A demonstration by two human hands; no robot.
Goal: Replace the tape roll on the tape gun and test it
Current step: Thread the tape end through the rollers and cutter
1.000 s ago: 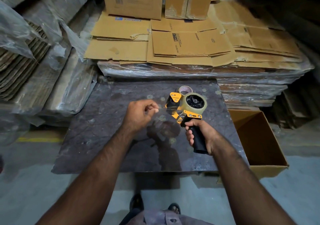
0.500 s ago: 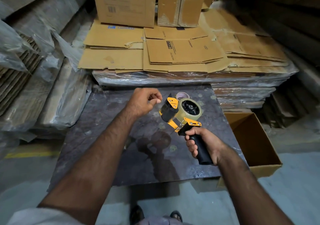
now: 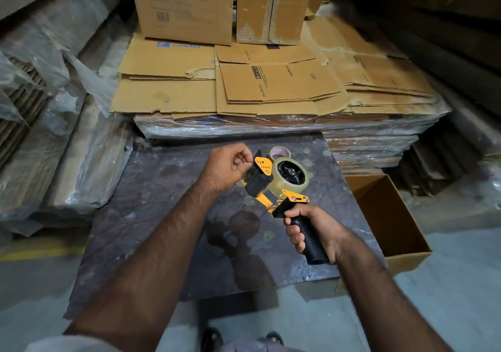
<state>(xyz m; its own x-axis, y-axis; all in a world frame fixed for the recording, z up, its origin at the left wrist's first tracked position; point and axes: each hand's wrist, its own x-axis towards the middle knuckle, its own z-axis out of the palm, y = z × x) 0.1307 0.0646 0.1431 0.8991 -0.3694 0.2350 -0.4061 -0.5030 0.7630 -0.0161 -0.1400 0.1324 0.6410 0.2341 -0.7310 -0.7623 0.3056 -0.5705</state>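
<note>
I hold a yellow and black tape gun [image 3: 267, 186] above the dark marbled table [image 3: 162, 216]. My right hand [image 3: 311, 229] grips its black handle. A clear tape roll [image 3: 291, 174] sits on the gun's black hub. My left hand [image 3: 226, 166] is at the gun's front end, fingers pinched on the thin clear tape end beside the black roller. A second, nearly used-up tape roll [image 3: 280, 152] lies on the table just behind the gun.
An open empty cardboard box [image 3: 390, 216] stands on the floor to the right of the table. Flattened cartons [image 3: 271, 86] on a wrapped pallet rise behind the table, with upright boxes [image 3: 187, 4] on top. Plastic-wrapped cardboard bundles [image 3: 62, 148] lean at the left.
My left hand has moved from well left of the gun to right against its front end, shortening the pulled tape strand. The gun has tilted, its roller end raised.
</note>
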